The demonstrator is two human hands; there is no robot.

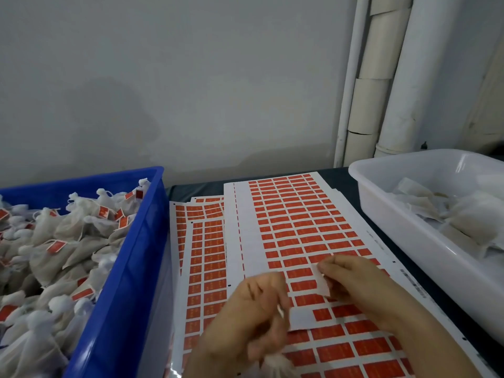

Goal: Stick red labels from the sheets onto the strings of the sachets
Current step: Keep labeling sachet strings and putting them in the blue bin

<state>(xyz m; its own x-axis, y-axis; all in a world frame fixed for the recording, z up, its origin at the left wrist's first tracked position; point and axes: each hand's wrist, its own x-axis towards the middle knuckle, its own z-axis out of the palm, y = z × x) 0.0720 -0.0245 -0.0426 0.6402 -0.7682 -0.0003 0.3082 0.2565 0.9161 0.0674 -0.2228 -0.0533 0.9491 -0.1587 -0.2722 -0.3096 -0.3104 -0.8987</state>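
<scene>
Both hands are working low over the top label sheet [294, 227], which lies on a fanned stack of sheets on the dark table [341, 175]. The right hand [357, 285] has its thumb and forefinger pinched shut on a peeled label [321, 282], held with its pale backing side up just above the rows of red labels. The left hand [253, 317] is curled nearly closed, fingers folded in around a white sachet [275, 362] that shows below the palm; a thin pale bit at its fingertips may be the string, but it is too blurred to be sure. Left of the sheets, a blue crate [131, 268] is heaped with sachets already carrying red tags. To the right, a white tub [409, 236] holds plain, untagged sachets.
</scene>
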